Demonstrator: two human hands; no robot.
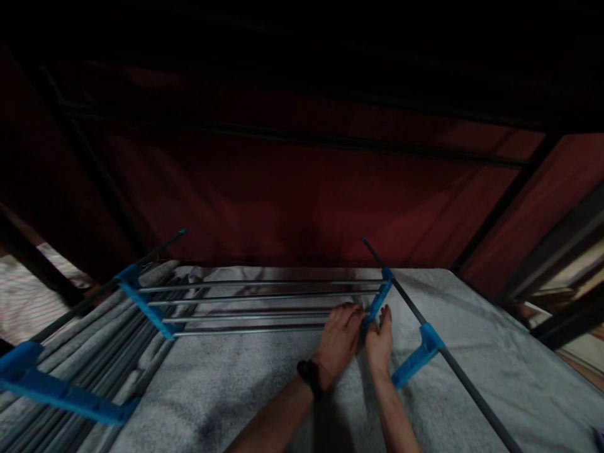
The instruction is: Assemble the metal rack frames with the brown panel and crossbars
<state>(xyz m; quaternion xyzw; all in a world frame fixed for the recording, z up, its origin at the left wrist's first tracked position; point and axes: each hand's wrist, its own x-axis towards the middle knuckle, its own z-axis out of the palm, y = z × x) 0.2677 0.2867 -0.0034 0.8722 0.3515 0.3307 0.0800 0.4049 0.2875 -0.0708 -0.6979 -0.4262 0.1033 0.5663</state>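
A rack frame of grey metal rods (264, 296) and blue plastic brackets stands on a grey fleecy blanket. My left hand (340, 330), with a black watch on its wrist, is closed over the right end of the lowest rods. Close beside it, my right hand (380, 343) grips the lower end of the far right blue bracket (380, 296), thumb and fingers about it. The exact joint between rod and bracket is hidden by my fingers. Nearer me, another blue bracket (418, 357) sits on the same long right-hand pole (465, 377), with no crossrods in it.
On the left, a bundle of loose grey rods (89, 371) lies on the blanket (226, 390) under two more blue brackets (66, 390). Dark red curtains (302, 201) hang behind a dark metal bed frame (302, 138). Striped fabric (33, 296) shows at far left.
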